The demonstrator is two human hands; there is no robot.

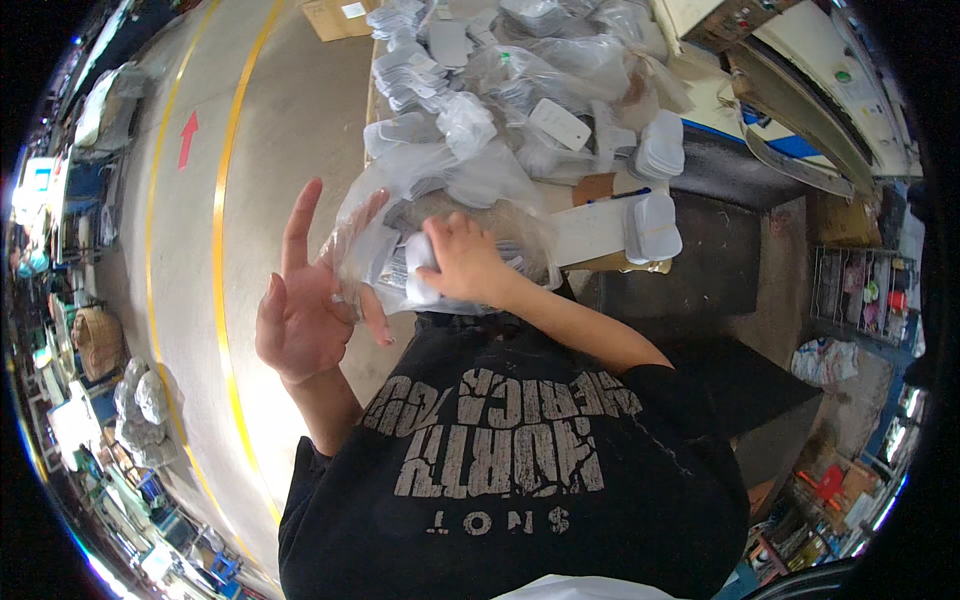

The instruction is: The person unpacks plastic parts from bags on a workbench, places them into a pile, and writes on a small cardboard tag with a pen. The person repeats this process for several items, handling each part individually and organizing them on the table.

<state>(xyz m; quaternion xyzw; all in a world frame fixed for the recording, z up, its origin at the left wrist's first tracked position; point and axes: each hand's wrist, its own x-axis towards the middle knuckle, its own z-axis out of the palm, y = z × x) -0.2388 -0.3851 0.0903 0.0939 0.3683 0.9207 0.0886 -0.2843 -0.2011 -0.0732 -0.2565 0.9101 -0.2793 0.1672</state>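
My left hand [315,310] is beside the left rim of a clear plastic bag [370,195], palm up with its fingers spread. Some of its fingers reach behind or under the film, and nothing shows in its grip. Inside the mouth of the bag, my right hand [468,258] is closed around a small stack of white rounded flat pieces [421,272], thumb at the near side and fingers over the top. More such pieces lie in the bag around that hand, partly covered by the film. How many pieces the right hand grips cannot be told.
Piles of white flat pieces [410,80] and more clear bags [560,70] cover the table beyond. At right, neat stacks of the pieces [654,228] stand near a blue pen [618,196]. A machine [820,90] is at far right; a cardboard box [340,18] sits far left.
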